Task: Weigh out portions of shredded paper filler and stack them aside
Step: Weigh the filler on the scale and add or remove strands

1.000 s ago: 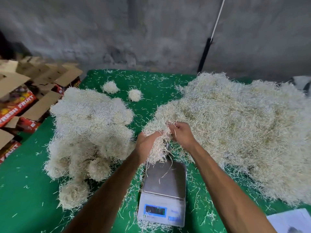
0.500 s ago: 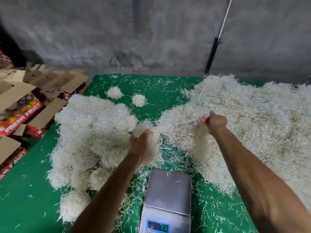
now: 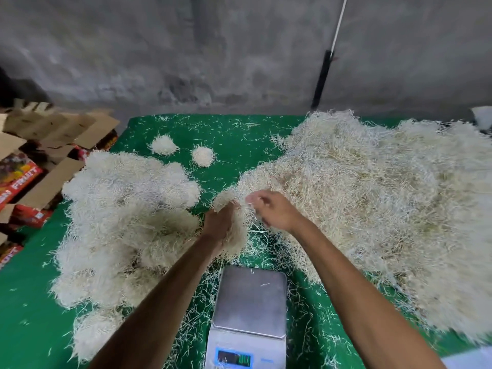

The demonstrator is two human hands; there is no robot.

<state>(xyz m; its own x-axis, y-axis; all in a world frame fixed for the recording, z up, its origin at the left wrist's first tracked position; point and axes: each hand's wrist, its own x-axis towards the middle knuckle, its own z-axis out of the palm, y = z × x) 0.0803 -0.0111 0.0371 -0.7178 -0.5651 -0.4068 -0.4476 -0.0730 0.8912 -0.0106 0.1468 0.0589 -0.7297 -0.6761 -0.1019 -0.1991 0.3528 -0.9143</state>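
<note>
Filler sits bunched in the left hand (image 3: 222,222), a tuft (image 3: 234,225) held in a closed grip above the worktop (image 3: 32,315). Nearer than that grip, the scale (image 3: 250,302) has a bare pan but for a strand or two. Just right of the grip, the right hand (image 3: 274,210), which half a second ago was out pulling strands from the loose heap (image 3: 372,203), has come back and pinches wisps against the tuft. Likely the portion is being topped up before weighing. Left of the grip lie the stacked portions (image 3: 119,214); beyond it, two small balls (image 3: 183,151).
</note>
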